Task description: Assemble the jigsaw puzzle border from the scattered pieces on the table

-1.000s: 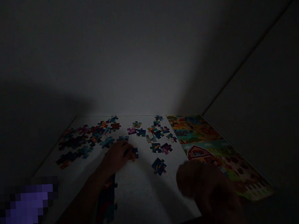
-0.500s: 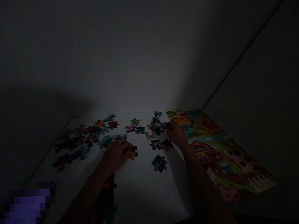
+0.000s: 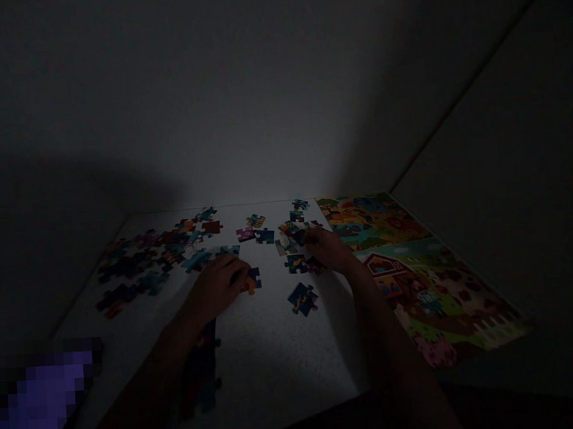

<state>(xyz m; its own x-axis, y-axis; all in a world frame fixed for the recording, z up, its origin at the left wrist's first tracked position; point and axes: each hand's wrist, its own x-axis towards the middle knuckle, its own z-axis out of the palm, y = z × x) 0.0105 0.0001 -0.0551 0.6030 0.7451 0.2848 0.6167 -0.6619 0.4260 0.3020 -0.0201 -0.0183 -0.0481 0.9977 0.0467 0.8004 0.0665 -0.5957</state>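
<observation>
Right hand (image 3: 327, 247): has reached in over the last second, from nearer the body to the cluster (image 3: 289, 242); the left hand (image 3: 218, 288) has stayed much as it was.
Strip (image 3: 199, 376): joined pieces, running from beneath the left wrist toward the body, probably kept close and apart from the loose ones.
Lone piece (image 3: 303, 299): right of the left grip, nearer the body than the right one, well apart from its neighbours, so its outline reads easily.
Left grip: fingers curled over the orange piece (image 3: 252, 281), which juts out on their right; likely steadying it, though I cannot tell whether it is pinched.
Farm sheet (image 3: 430, 296): flat, right of the right forearm, seemingly set aside to leave surface (image 3: 284, 362) between the hands.
Right grip: fingertips bunched at the cluster's right edge; too dark to tell whether they hold anything.
Heap (image 3: 140, 264): left of the left grip, crowded and overlapping, perhaps as a store.
Animal sheet (image 3: 370, 219): right of the right grip, beyond the farm sheet.
</observation>
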